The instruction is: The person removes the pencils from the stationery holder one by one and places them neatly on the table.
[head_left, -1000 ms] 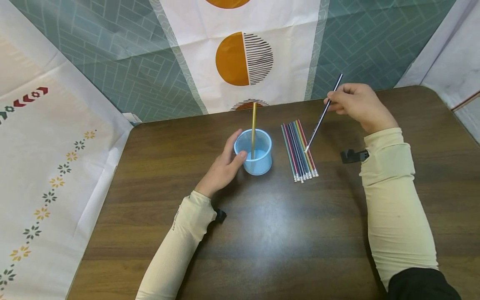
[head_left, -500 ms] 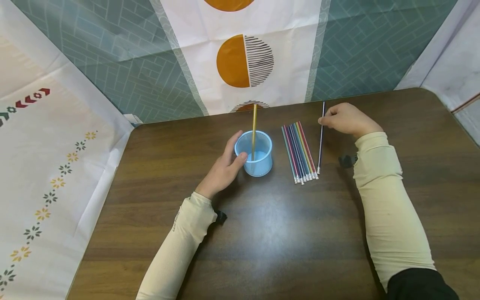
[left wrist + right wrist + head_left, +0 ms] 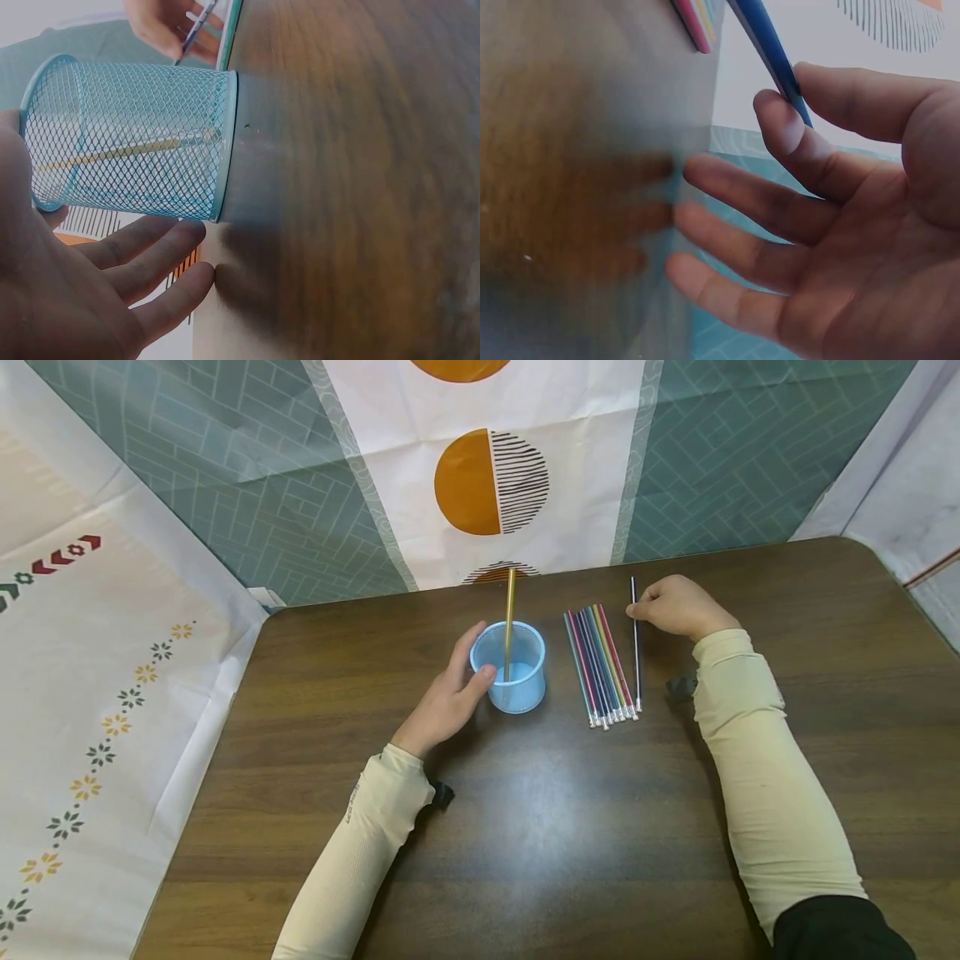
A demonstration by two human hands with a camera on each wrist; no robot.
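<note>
A light blue mesh pencil cup (image 3: 517,699) stands upright on the table with one gold-yellow pencil (image 3: 509,622) leaning inside it. My left hand (image 3: 442,703) holds the cup near its rim between thumb and index finger; in the left wrist view the other fingers extend beside the mesh wall (image 3: 142,135). To the cup's right lies a row of several coloured pencils (image 3: 597,664), their metal-capped ends towards me. Just right of that row, my right hand (image 3: 678,607) pinches a dark blue pencil (image 3: 769,45) near its far end between thumb and index finger, its other fingers spread loosely.
The brown wooden table (image 3: 525,860) ends behind the cup at a patterned cloth backdrop (image 3: 247,468). A white cloth with printed flowers (image 3: 112,727) hangs along the left side. Black wrist mounts (image 3: 442,795) sit on both sleeves.
My right hand has lowered the dark blue pencil from a tilted pose above the row to lie along its right side, then shifted it left, closer. The left hand stays on the cup.
</note>
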